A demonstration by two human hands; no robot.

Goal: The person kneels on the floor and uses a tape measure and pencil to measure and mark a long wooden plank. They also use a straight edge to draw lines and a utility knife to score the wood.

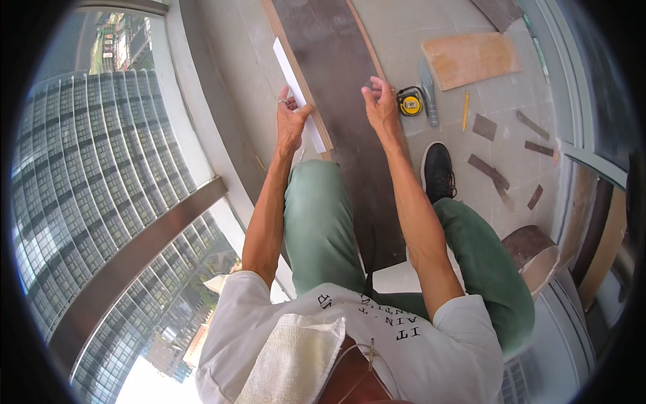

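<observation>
A long dark brown board (342, 202) lies lengthwise before me. Along its left side runs a white strip (288, 67) against a pale wooden edge (323, 135). My left hand (292, 118) grips the strip, thumb on its lower part and fingers curled at its outer side. My right hand (380, 104) is over the board's right edge, fingers loosely bent and apart, with no held item visible. Just right of it lie a yellow-and-black tape measure (410, 103), a grey elongated tool (428, 99) and a yellow pencil (465, 111).
A light wooden panel (471, 59) and several brown offcuts (484, 125) lie on the tiled floor. My knee is on the board's left, my shoe (437, 172) to its right. Tall windows with a metal rail (134, 256) flank the left; a framed door (579, 128) stands right.
</observation>
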